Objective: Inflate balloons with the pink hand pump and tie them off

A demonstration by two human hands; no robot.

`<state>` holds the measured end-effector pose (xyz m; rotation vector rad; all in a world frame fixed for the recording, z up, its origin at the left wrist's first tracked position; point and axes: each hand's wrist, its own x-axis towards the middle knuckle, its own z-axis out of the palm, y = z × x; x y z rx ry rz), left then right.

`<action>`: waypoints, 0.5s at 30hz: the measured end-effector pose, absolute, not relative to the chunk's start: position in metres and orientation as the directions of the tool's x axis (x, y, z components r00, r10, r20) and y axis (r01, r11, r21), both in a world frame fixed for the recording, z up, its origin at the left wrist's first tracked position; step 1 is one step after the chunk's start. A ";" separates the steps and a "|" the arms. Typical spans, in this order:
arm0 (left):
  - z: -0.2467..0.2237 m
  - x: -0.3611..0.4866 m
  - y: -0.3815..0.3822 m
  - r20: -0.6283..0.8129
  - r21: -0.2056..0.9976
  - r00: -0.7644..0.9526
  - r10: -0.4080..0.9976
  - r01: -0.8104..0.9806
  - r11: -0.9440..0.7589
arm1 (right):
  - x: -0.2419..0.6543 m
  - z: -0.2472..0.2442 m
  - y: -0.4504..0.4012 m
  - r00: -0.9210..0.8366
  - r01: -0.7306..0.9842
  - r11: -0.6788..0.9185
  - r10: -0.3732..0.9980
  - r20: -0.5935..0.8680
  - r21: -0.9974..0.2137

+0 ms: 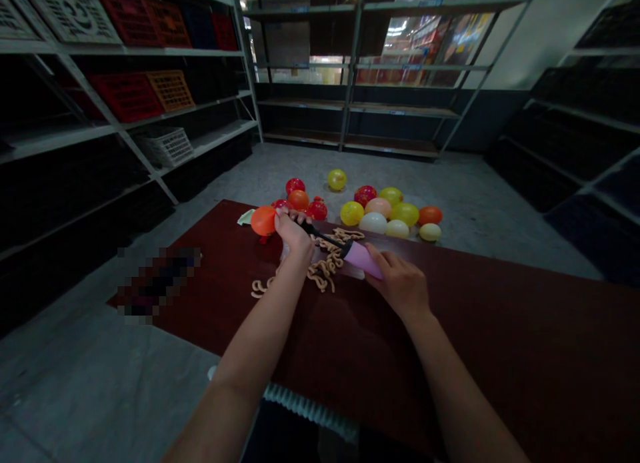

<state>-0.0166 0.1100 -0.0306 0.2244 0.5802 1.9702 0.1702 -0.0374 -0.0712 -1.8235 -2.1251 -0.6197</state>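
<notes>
Here the left hand (293, 233) has its fingers pinched on the neck of the orange balloon (263, 220), above the red surface (500, 329). The right hand (400, 284) grips the pink hand pump (361, 257). If the pinch loosens, the balloon may slip off the nozzle.

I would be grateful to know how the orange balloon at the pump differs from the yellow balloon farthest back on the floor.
The orange balloon is over the red table, pinched by the left hand at the pump nozzle; the yellow balloon lies loose on the grey floor, untouched. One is orange, the other yellow. Both are inflated and roundish.
</notes>
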 end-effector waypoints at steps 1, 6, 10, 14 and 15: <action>-0.032 -0.016 0.107 -0.109 0.484 -0.454 0.884 -0.802 -0.352 | 0.169 -0.070 -0.038 -0.177 0.982 0.121 0.867 0.465 0.147; -0.035 -0.013 0.095 -0.122 0.446 -0.429 0.895 -0.829 -0.336 | 0.158 -0.065 -0.040 -0.191 0.978 0.130 0.870 0.455 0.163; -0.029 -0.004 0.084 -0.077 0.431 -0.399 0.914 -0.840 -0.330 | 0.150 -0.062 -0.044 -0.160 0.984 0.101 0.873 0.461 0.149; -0.021 0.007 0.071 -0.037 0.437 -0.353 0.935 -0.847 -0.302 | 0.143 -0.063 -0.046 -0.127 0.990 0.080 0.860 0.494 0.115; -0.019 0.008 0.068 -0.031 0.442 -0.341 0.940 -0.848 -0.293 | 0.141 -0.063 -0.047 -0.124 0.991 0.081 0.857 0.501 0.106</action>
